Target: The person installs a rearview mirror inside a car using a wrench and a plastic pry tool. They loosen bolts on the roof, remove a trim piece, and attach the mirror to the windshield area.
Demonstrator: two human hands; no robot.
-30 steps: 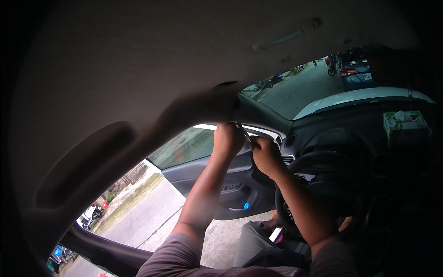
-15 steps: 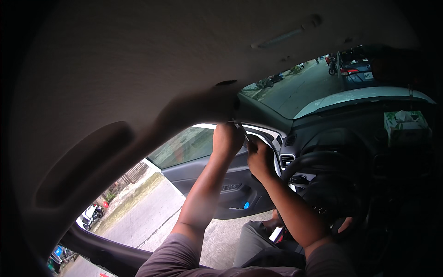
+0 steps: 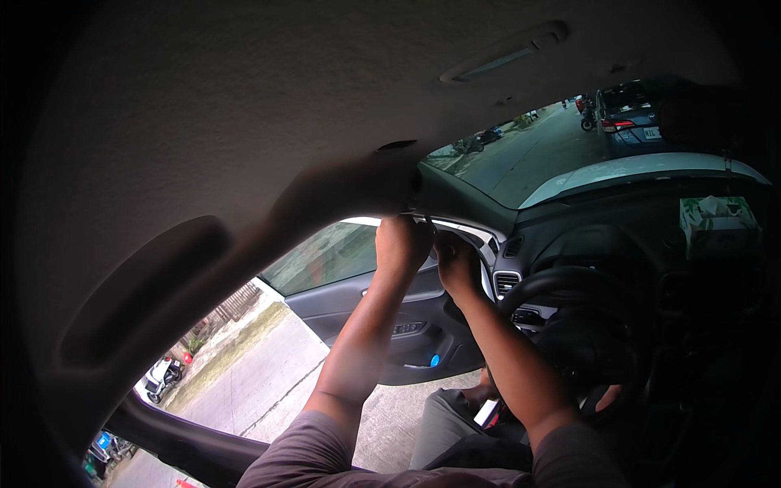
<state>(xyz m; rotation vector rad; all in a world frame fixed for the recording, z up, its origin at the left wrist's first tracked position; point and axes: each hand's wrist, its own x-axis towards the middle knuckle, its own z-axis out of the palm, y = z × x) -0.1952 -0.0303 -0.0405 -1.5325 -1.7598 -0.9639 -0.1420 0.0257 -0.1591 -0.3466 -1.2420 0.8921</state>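
Observation:
Both my arms reach up to the upper front corner of the car's door opening, where the roof lining meets the windshield pillar (image 3: 468,193). My left hand (image 3: 402,246) is closed in a fist against the trim edge there; whatever its fingers grip is hidden. Close beside it on the right, my right hand (image 3: 458,262) is closed too, slightly lower. A thin dark sliver shows between the two hands, too small and shadowed to name. Behind them stands the open car door (image 3: 329,307), with its window and dark inner panel.
A steering wheel (image 3: 561,281) and dashboard lie right of my right forearm. On the dashboard stands a tissue box (image 3: 720,226). A grab handle (image 3: 504,61) is on the ceiling. Outside are a concrete road (image 3: 281,370), a parked white scooter (image 3: 161,379) and a dark car (image 3: 630,122) ahead.
My right hand has shifted slightly up, closer to my left hand. The thin light-coloured strip seen between the hands before no longer shows clearly. My left hand stays in place.

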